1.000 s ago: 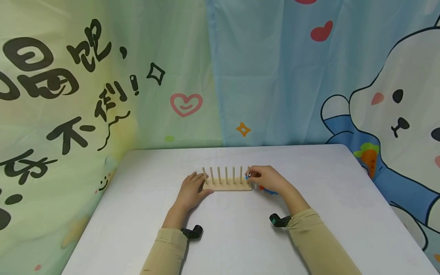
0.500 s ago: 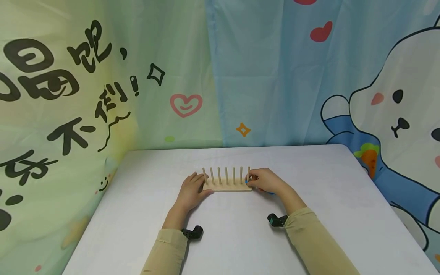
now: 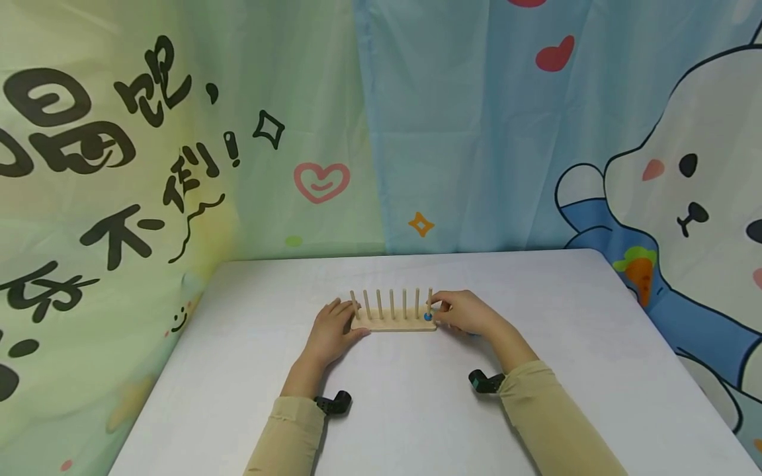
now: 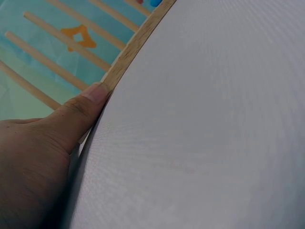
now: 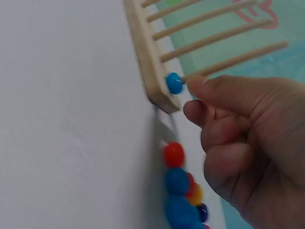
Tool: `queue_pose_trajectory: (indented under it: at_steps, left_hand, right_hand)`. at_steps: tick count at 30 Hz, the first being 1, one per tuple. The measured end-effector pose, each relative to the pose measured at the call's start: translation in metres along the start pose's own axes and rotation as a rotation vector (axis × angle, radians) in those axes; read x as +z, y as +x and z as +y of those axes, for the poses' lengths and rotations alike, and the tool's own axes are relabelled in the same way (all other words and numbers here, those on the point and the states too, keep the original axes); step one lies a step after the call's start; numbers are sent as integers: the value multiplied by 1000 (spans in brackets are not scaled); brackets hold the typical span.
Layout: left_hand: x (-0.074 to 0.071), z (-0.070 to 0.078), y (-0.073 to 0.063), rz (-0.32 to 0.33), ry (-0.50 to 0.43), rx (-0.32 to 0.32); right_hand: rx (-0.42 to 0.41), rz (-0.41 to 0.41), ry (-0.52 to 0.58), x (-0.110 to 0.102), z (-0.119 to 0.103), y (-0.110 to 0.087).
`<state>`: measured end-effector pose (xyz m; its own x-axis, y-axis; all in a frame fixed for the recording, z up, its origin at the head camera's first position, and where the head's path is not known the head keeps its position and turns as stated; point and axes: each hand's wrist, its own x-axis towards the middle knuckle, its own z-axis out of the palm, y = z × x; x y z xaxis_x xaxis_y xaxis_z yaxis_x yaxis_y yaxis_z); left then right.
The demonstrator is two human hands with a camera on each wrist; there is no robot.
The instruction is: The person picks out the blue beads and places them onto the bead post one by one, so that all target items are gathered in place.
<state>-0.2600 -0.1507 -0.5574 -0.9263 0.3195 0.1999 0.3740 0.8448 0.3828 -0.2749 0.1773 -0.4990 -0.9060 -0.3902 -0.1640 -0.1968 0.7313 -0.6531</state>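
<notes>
A light wooden peg rack with a row of several upright pegs stands on the table. My left hand grips its left end; in the left wrist view the thumb lies along the front edge, the other fingers mostly hidden. A blue bead sits low on the rightmost peg, at the base. Just beside that bead is my right hand, thumb and index fingertips apart and close to the peg, the other fingers loosely curled. Whether the thumb touches the peg I cannot tell.
Beyond the rack's right end, partly under my right hand, lies a group of loose beads: a red bead, blue beads and a yellow bead among them. A white cloth covers the table. A printed curtain hangs behind.
The right hand has brought the blue bead down the rightmost peg, let go of it and drawn slightly right. The left hand and rack have stayed put.
</notes>
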Motion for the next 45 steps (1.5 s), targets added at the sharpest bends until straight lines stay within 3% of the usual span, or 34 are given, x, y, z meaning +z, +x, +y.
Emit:
queue_pose_trajectory:
  at_steps: [8, 16, 28, 45]
  left_hand:
    - [-2, 0, 0, 7, -4, -5]
    - [-3, 0, 1, 9, 4, -9]
    - [-4, 1, -1, -1, -8, -20]
    - [-4, 5, -2, 2, -6, -11]
  right_hand:
    - [-8, 147, -155, -31, 4, -25]
    - [52, 181, -139, -42, 33, -52]
    - [111, 155, -81, -33, 69, -73]
    - [51, 318, -90, -10, 89, -74]
